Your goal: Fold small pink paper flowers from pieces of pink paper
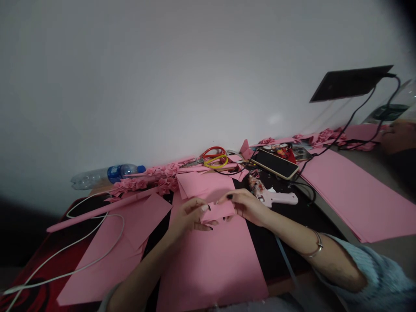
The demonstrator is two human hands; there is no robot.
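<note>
My left hand and my right hand both pinch a small folded piece of pink paper between them, just above a large pink sheet on the dark table. The nails are painted dark. A thin bangle sits on my right wrist, with a light blue sleeve pushed up the forearm.
Scissors with red and yellow handles, a phone, a pink glue gun, a plastic water bottle, folded pink flowers, a rolled pink tube and a white cable lie around. A stack of pink sheets is at right, a tilted dark panel with black cables above it.
</note>
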